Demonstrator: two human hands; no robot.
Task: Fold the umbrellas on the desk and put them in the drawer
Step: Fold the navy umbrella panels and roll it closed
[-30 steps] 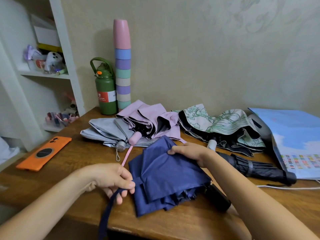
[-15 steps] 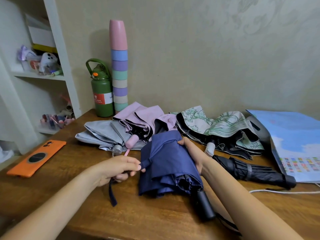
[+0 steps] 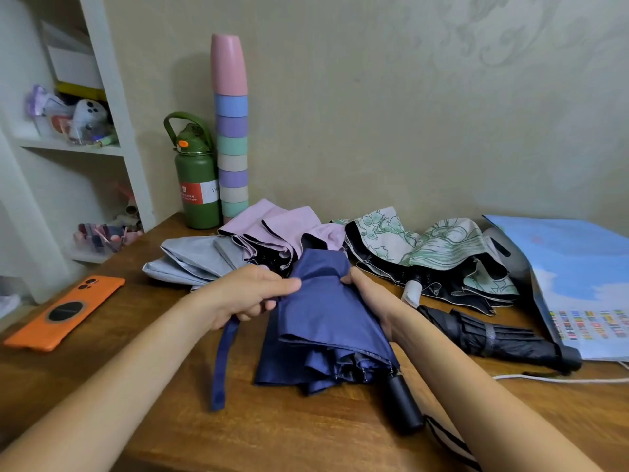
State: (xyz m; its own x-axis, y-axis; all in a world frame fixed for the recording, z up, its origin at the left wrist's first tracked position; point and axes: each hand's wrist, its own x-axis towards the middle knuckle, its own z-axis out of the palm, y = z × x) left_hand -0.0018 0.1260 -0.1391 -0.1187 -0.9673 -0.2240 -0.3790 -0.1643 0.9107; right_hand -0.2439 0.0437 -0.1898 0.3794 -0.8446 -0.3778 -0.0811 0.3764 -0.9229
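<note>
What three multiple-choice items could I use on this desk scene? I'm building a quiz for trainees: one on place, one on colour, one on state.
1. Where does the orange phone lie?
A. On the desk's left part
B. On the shelf
C. Under the blue folder

2. What colour is the umbrella held in both hands?
A. Pink
B. Navy
C. Grey

3. What state is the black umbrella in?
A. Fully open
B. Half folded
C. Rolled and strapped

Key:
1 A, it rests on the desk left of the left hand.
2 B, the left hand and right hand grip the navy umbrella.
3 C, its canopy is wound tight with a strap around it.
</note>
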